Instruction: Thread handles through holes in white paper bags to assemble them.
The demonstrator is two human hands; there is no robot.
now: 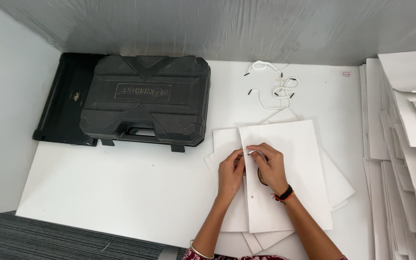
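Flat white paper bag [285, 159] on the worktop [136, 192]; right hand [269, 166] pinches a white cord [256, 153] at its near edge, left hand [230, 172] pressing beside. Spare cords [278, 89] lie beyond (unthreaded); a stack of sheets [405, 144] waits right.

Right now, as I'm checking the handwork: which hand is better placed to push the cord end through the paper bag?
Probably the right hand: its fingers pinch the white cord on the paper bag, while the left hand steadies the edge.
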